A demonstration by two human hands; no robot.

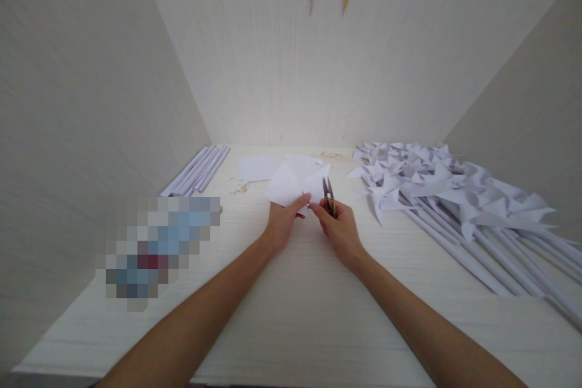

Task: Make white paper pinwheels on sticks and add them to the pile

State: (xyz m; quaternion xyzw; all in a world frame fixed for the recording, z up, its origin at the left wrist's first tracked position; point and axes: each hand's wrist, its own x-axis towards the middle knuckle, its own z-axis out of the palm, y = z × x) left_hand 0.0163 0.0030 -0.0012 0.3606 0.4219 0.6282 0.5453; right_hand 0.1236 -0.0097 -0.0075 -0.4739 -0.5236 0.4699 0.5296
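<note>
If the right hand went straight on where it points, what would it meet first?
Probably the left hand, which holds the white, pointed paper sheet, just ahead of the right hand; the depth between them is unclear.

No text, label, brand, number or sign can be read. The paper (284, 187) in the left grip (280, 224) and the pinwheels (439, 177) right of the right grip (340, 229) look plain white; the pixelated patch (168, 245) left of the left grip is illegible.
</note>
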